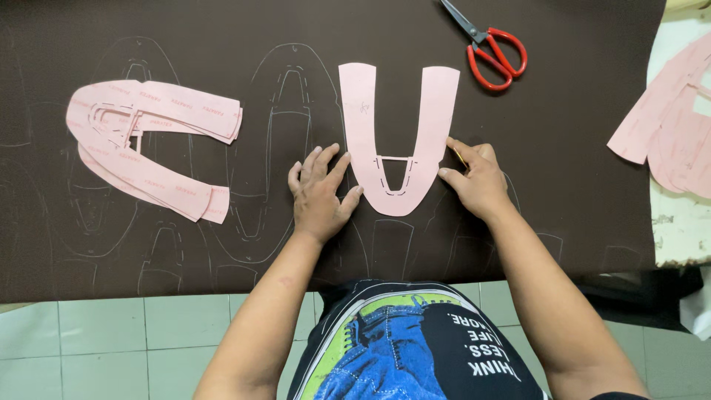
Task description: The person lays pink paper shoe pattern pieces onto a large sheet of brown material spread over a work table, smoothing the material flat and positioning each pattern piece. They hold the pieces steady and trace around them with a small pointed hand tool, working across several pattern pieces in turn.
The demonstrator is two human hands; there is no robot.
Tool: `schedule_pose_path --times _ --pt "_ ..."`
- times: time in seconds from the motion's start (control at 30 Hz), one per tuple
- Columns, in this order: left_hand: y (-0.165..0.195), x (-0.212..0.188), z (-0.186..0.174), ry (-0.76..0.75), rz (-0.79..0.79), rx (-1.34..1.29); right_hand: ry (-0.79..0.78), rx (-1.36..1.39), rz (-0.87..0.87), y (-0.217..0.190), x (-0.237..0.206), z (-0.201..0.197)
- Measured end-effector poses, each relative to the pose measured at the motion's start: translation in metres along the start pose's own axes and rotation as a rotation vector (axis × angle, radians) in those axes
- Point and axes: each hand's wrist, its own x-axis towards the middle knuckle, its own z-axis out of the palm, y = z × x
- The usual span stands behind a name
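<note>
Pink U-shaped paper pattern [398,141] lies flat between the two hands, on dark brown sheet material [563,133]. Its two long arms point away from the person and the rounded bend sits nearest the body. A small cut-out window with dashed slits marks the bend. It looks like thin, matte, smooth card.

The brown sheet looks soft and felt-like and is covered with faint chalk outlines of the same U shape.

Left hand [320,194] lies palm down with fingers spread, fingertips pressing the pattern's left edge; it is flat, not clenched, gripping nothing. Right hand [474,176] rests at the pattern's right edge with fingers curled, pinching a thin yellowish marking tool [460,156], tip against the edge. Both forearms reach in from the body.

Well left of the left hand is a stack of similar pink patterns [148,144]. Beyond the right hand lie red-handled scissors [490,43]. Far right of the right hand, more pink pieces [670,122] sit on a white surface.
</note>
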Motion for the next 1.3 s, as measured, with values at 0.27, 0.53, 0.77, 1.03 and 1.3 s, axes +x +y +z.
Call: schedule_pose_path --times 0.27,0.53,0.77,1.03,1.3 --pt "0.000 -0.004 0.002 0.000 0.004 0.020 0.000 0.007 -0.007 0.002 -0.004 0.003" --pt "0.002 -0.011 0.003 -0.029 -0.018 0.021 0.015 -0.042 -0.040 0.003 -0.011 0.007" --pt "0.002 -0.023 0.006 -0.035 0.043 0.092 -0.017 -0.052 -0.033 0.001 -0.019 0.006" --pt "0.008 -0.040 -0.001 -0.048 0.072 0.130 0.419 -0.060 -0.302 0.001 0.028 -0.042" --pt "0.015 -0.046 -0.010 -0.072 0.039 0.081 0.335 -0.310 -0.222 0.004 0.064 -0.069"
